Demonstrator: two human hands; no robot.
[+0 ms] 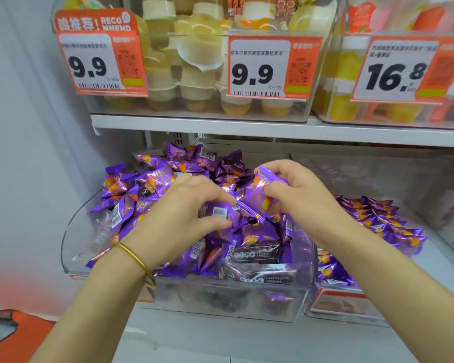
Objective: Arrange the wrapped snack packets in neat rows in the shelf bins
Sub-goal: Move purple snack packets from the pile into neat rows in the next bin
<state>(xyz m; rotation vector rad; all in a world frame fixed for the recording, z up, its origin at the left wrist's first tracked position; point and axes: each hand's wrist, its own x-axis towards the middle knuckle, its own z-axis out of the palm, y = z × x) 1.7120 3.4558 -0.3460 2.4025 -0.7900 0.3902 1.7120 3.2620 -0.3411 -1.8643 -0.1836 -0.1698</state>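
Observation:
A clear plastic shelf bin (228, 297) on the lower shelf is heaped with several purple foil snack packets (147, 179) lying in disorder. My left hand (184, 213), with a gold bangle on the wrist, pinches a purple packet (220, 212) over the middle of the heap. Just to its right, my right hand (291, 195) holds another purple packet (260, 195) upright between thumb and fingers. A second clear bin (351, 307) to the right holds purple packets (378, 221) lined up in a neat row.
The white shelf (247, 129) above carries clear bins of jelly cups (194, 74) with orange price tags reading 9.9 and 16.8. A grey wall (32, 153) closes the left side. An orange object (16, 334) lies at the bottom left.

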